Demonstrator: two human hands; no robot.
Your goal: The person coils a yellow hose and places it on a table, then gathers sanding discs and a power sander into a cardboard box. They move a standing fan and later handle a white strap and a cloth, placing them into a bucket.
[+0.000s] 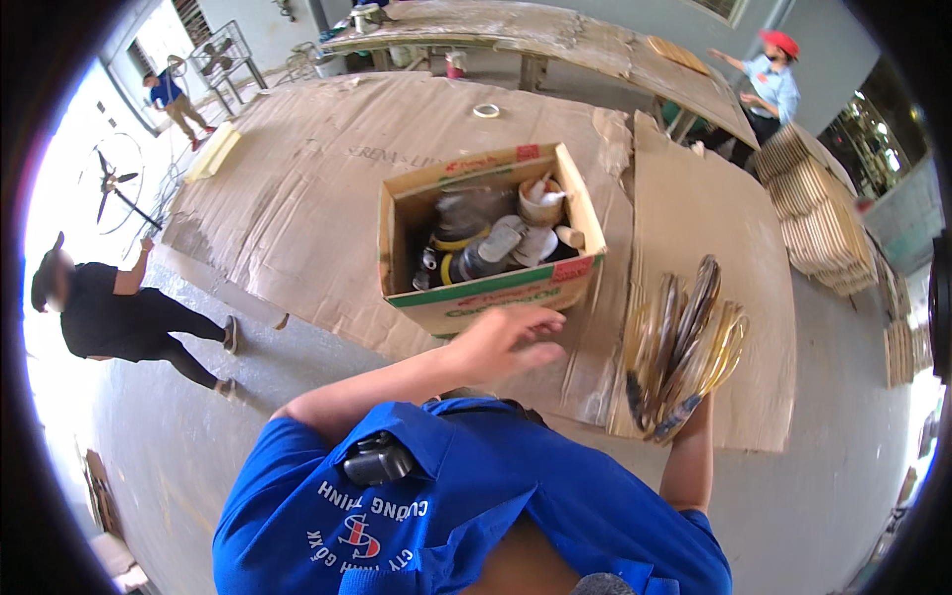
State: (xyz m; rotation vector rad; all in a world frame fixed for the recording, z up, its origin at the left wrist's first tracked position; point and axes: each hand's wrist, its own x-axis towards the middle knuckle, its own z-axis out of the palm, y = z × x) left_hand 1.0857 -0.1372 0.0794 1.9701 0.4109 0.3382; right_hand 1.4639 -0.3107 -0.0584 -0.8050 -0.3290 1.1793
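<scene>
A cardboard box (446, 315) with green and red print stands open-topped on the worktable. Inside it are yellow-and-dark power tools (481, 260), a brown cup (540, 203) holding small white-tipped items, and other pieces partly in shadow. My left hand (506, 345) hovers at the box's near side, empty, fingers apart and slightly blurred. To the right, a looped bundle of amber and dark coiled hose (684, 347) is at my right hand (702, 407). The bundle hides most of that hand, which seems to grip its lower end.
Flattened cardboard (297, 208) covers the table, with a tape roll (486, 111) beyond the box. A long bench (585, 40) runs behind. Stacked wooden boards (818, 218) stand at right. A person in black (119, 307) is at left; others are at the back. A fan (114, 183) stands far left.
</scene>
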